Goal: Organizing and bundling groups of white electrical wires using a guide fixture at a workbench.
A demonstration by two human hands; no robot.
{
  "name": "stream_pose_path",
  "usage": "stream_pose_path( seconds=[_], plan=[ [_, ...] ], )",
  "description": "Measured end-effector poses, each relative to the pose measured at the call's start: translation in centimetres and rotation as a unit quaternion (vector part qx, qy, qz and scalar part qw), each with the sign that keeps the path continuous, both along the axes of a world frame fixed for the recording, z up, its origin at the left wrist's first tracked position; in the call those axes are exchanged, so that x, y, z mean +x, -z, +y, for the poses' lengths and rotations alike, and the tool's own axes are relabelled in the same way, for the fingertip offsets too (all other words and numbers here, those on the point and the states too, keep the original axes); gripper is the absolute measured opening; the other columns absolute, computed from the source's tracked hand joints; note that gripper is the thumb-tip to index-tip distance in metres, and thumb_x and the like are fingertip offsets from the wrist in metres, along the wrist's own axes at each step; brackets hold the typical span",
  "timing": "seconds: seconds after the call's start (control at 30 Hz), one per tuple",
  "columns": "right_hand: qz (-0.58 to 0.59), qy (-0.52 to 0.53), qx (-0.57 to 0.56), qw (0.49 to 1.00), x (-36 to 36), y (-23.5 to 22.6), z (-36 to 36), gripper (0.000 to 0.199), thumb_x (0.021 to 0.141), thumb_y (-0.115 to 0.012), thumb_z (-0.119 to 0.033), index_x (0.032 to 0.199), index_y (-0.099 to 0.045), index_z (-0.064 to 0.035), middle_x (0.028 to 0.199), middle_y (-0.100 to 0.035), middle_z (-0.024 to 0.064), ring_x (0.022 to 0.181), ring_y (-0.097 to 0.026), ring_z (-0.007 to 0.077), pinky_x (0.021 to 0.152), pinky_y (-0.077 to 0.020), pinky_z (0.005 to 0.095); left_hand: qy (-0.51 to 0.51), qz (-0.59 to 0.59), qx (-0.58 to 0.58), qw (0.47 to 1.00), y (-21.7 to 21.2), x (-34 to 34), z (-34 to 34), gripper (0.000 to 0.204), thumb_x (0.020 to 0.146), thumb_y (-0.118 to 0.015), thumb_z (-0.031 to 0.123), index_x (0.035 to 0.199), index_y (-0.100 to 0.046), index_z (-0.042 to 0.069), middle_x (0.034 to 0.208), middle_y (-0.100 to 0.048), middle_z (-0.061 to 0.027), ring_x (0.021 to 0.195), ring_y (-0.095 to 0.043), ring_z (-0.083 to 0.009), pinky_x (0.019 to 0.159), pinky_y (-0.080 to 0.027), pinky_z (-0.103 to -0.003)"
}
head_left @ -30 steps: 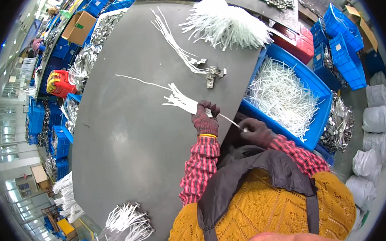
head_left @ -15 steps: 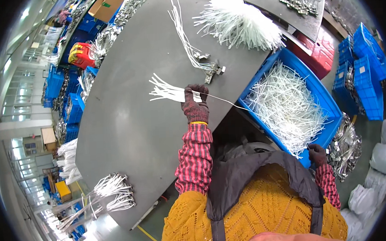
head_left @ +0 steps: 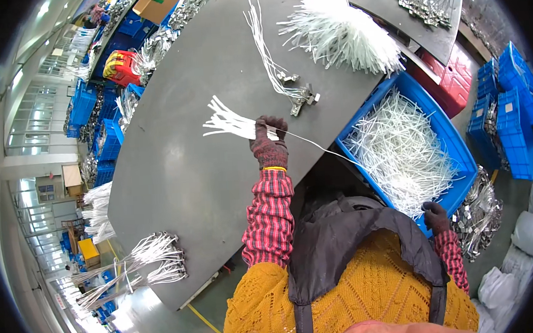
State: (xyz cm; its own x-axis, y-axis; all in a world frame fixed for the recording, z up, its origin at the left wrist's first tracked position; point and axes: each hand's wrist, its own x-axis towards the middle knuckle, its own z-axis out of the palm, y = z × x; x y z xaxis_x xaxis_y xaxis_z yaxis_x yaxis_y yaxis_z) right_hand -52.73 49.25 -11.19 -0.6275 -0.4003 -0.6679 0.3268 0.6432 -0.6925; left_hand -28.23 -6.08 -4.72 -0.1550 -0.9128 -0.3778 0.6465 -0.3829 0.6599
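A worker's gloved left hand (head_left: 269, 141) grips a bunch of white tubes (head_left: 231, 121) above a grey table (head_left: 175, 147), fingers curled tightly around one end while the loose ends fan out toward ten o'clock. The left arm, in a red-and-black checked sleeve (head_left: 272, 208), rises almost straight from six o'clock, its back-of-glove side facing up and the fingertips folded over toward the right. From that closed fist a thin white cord (head_left: 320, 147) trails toward four o'clock, past the table's edge to the side of a blue bin (head_left: 469, 186). Off at four o'clock from the left hand, and well apart from it, the dark-gloved right hand (head_left: 436, 216) sits at the bin's near corner, its short stretch of checked sleeve (head_left: 452, 256) at five o'clock from the glove. Its fingers point up and look bent, but whether they hold anything cannot be told, nor whether they touch the rim. White strips (head_left: 398, 153) fill the bin, at about three o'clock from the left hand. On the table near one o'clock lie metal clips (head_left: 299, 101) with white cords (head_left: 260, 43) stretching toward twelve; farther out at one o'clock spreads a large white pile (head_left: 344, 36).
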Motion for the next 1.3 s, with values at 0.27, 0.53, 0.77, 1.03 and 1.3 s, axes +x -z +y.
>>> stream_pose_path(
  seconds=[0.27, 0.53, 0.77, 1.03, 1.3],
  plan=[
    [0.076, -0.213, -0.172, 0.959, 9.1, -4.0, -29.0, 0.066, 0.083, -0.067, -0.009, 0.145, -0.044, -0.0080, 0.108, -0.065, 0.0109, 0.088, -0.064, 0.0174, 0.077, -0.0539, 0.0315, 0.158, -0.054, -0.012, 0.986, 1.4, -0.6, 3.6, 0.017, 0.094, -0.065, 0.016, 0.097, -0.064, -0.001, 0.089, -0.068, -0.0123, 0.082, -0.069, -0.0280, 0.076, -0.061, -0.044],
    [0.174, -0.288, -0.221, 0.915, 15.8, -6.5, -47.0, 0.064, 0.082, -0.074, -0.009, 0.140, -0.047, -0.0102, 0.102, -0.063, 0.0169, 0.095, -0.065, 0.0268, 0.083, -0.0547, 0.0376, 0.150, -0.232, -0.027, 0.961, 2.7, 2.1, 0.9, 0.020, 0.090, -0.071, 0.016, 0.099, -0.064, 0.000, 0.084, -0.068, -0.0068, 0.073, -0.066, -0.0177, 0.060, -0.052, -0.032],
    [0.399, -0.344, -0.159, 0.835, 6.4, -3.0, -51.6, 0.057, 0.079, -0.072, -0.012, 0.134, -0.054, -0.0149, 0.125, -0.059, 0.0156, 0.106, -0.062, 0.0357, 0.088, -0.0513, 0.0406, 0.098, -0.366, -0.008, 0.925, 3.9, 10.0, -4.4, 0.014, 0.092, -0.063, 0.015, 0.095, -0.063, 0.001, 0.077, -0.065, -0.0065, 0.057, -0.062, -0.0189, 0.047, -0.048, -0.031],
    [0.410, -0.484, -0.265, 0.726, 7.1, -5.1, -49.3, 0.028, 0.083, -0.068, -0.011, 0.110, -0.063, -0.0099, 0.103, -0.064, 0.0140, 0.095, -0.064, 0.0344, 0.082, -0.0535, 0.0412, 0.146, -0.126, 0.049, 0.980, 3.0, 7.5, -1.5, 0.026, 0.095, -0.062, 0.026, 0.101, -0.063, 0.001, 0.083, -0.066, -0.0094, 0.078, -0.069, -0.0299, 0.067, -0.057, -0.042],
    [0.159, -0.341, -0.318, 0.870, 14.1, -7.5, -39.7, 0.028, 0.083, -0.071, -0.015, 0.107, -0.063, -0.0037, 0.094, -0.066, 0.0114, 0.087, -0.065, 0.0197, 0.080, -0.0524, 0.0364, -0.022, -0.193, 0.229, 0.954, -1.0, -6.9, -1.2, 0.021, 0.091, -0.054, 0.022, 0.078, -0.056, 0.005, 0.062, -0.053, -0.0040, 0.050, -0.045, -0.0166, 0.044, -0.032, -0.031]
  ],
)
